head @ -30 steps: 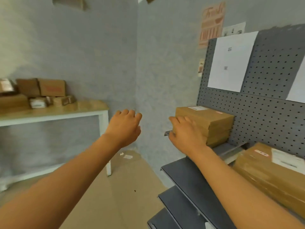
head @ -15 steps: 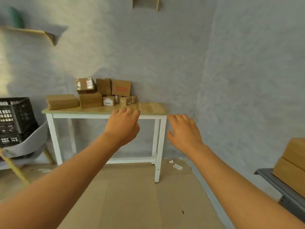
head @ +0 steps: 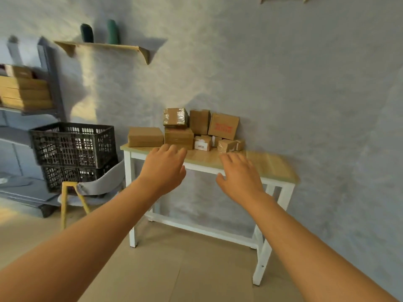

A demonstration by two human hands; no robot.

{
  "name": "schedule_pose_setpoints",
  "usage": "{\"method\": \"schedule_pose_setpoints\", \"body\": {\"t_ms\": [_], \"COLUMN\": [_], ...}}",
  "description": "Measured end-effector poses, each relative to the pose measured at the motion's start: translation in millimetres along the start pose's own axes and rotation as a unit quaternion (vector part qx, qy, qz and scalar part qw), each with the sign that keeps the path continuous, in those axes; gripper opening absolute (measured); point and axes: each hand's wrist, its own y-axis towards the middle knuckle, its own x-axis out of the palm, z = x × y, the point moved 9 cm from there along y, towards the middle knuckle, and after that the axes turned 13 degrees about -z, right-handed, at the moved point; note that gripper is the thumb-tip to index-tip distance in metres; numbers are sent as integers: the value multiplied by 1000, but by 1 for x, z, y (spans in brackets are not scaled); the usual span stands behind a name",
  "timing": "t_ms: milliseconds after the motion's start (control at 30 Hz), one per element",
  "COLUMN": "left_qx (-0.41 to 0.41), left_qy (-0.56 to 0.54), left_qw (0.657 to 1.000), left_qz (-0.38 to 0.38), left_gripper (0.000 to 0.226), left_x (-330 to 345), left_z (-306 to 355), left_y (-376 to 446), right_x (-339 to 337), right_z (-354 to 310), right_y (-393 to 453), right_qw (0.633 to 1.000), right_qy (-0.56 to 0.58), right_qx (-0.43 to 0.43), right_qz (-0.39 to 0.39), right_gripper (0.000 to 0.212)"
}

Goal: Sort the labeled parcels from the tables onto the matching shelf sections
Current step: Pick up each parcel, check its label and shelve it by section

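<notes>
Warm side light, soft blur

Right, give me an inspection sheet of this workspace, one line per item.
Surface: white-framed table with a wood top, against the grey wall.
Job's things: brown parcels clustered at the table's back left; one box with red print leans among them.
Clutter: two stacked black crates on a grey chair.
Grippers: left hand and right hand both empty, fingers relaxed, held out toward the table.
Cables: nothing seen.
Surroundings: wooden wall shelf with two dark green objects; grey shelving at left holding boxes.
</notes>
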Motion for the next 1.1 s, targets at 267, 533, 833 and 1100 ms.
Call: {"method": "schedule_pose_setpoints", "body": {"t_ms": [267,533,833,1100], "left_qx": [-35,-28,-77,-110], "left_qy": [18,41,52,80], "left_qw": [999,999,995,989], "left_qz": [-4,0,-24,-59], "left_gripper": [37,32,36,36], "left_x": [71,133,217,312], "left_z": [-129,-259,-369,-455], "left_y": [77,176,271,366], "right_x": [67,116,198,280], "right_z": [-46,-101,-137,-149], "right_y": [146,307,451,598], "right_qw": [1000,999,997,994], "right_qy": [12,11,25,52], "right_qx": [-26,-29,-51,-63], "right_qz": [-13,-5,-52,-69], "right_gripper": [45,48,52,49]}}
